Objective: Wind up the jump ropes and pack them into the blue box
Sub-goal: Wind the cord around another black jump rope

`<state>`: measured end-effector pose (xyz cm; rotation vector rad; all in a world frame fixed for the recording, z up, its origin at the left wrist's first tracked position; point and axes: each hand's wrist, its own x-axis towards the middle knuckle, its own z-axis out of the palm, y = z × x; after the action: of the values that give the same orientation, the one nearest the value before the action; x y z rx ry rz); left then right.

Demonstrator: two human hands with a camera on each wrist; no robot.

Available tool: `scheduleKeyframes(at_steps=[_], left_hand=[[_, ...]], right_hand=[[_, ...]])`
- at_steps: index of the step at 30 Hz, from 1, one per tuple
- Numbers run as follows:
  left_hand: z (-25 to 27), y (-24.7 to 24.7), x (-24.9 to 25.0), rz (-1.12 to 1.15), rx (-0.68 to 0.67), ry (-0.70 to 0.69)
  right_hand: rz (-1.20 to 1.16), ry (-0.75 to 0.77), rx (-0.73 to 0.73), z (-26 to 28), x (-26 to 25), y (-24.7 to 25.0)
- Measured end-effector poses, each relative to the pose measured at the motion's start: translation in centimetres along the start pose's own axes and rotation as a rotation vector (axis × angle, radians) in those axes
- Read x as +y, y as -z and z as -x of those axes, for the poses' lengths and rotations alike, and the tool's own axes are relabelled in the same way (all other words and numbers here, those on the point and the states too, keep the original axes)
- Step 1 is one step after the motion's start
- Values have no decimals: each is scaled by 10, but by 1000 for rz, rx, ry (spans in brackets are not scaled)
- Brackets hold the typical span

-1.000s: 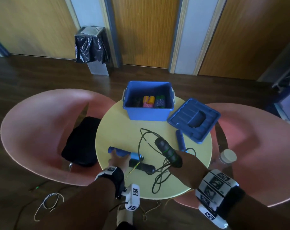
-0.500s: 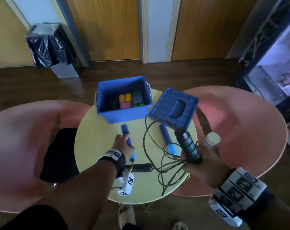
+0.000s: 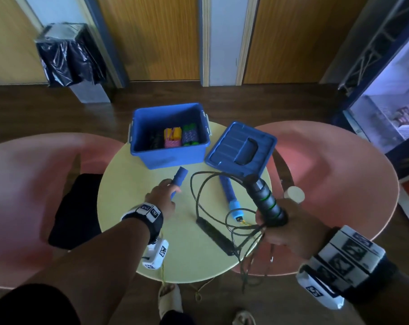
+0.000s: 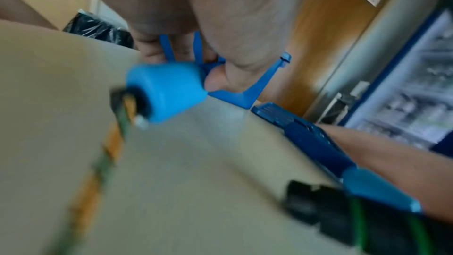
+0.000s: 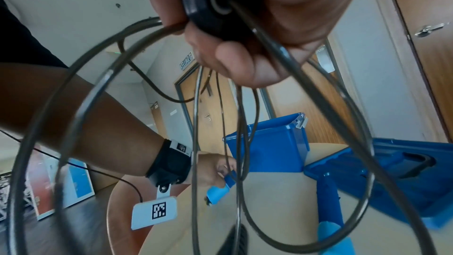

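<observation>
On the round yellow table (image 3: 128,207) my left hand (image 3: 168,192) grips a blue rope handle (image 3: 180,177) that points at the open blue box (image 3: 170,156). In the left wrist view its light blue end cap (image 4: 166,92) trails a yellow-green rope (image 4: 108,148). The twin blue handle (image 3: 229,195) lies flat near the lid. My right hand (image 3: 272,227) grips a black handle with green rings (image 3: 265,200), raised above the table, with loops of black cord (image 3: 198,195) hanging from it. The other black handle (image 3: 215,235) lies on the table. The box holds several wound ropes (image 3: 173,137).
The blue lid (image 3: 241,148) lies right of the box. Pink chairs (image 3: 339,172) flank the table; a black bag (image 3: 74,207) sits on the left one. A white-capped bottle (image 3: 293,194) stands beside the right hand. A bin (image 3: 70,59) is by the wall.
My left hand carried the blue handle from the near edge toward the box. My right hand lifted the black handle up and right, dragging the cord; the other black handle swung round.
</observation>
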<state>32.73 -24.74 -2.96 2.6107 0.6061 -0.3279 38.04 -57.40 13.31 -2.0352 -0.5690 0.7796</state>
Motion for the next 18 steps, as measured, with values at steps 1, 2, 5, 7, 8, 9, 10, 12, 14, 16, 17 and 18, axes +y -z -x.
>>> scheduleKeyframes(at_steps=[1,2,5,7,8,9,10,12,14,16,17,18], left_hand=[[2,-4,1,-73,-29,-18],[4,-8,4,-121,-61,-35],[8,-18,9,-134,-138,-34],[16,-23,15,-152,-151,-20],[21,-27,20,-176,-129,-42],[27,-32,25,-169,-79,-76],[36,-35,34,-116,-45,-84],[50,-46,48,21,-31,-57],[64,-59,63,134,-60,-41],[76,-68,80,146,-113,13],[80,-74,86,124,-154,39],[82,-79,90,99,-206,46]], right_hand=[[9,-1,-26,2,0,3],[20,-6,-34,4,1,6],[-21,-7,-46,10,6,9],[-63,-1,-79,13,6,8],[-84,6,-98,13,3,8],[-102,11,-113,14,3,8],[-116,15,-124,15,2,9],[-126,27,-141,18,3,10],[-96,59,-181,20,2,10],[-46,93,-228,22,0,8],[-14,104,-246,23,-1,7],[18,109,-261,24,-1,6]])
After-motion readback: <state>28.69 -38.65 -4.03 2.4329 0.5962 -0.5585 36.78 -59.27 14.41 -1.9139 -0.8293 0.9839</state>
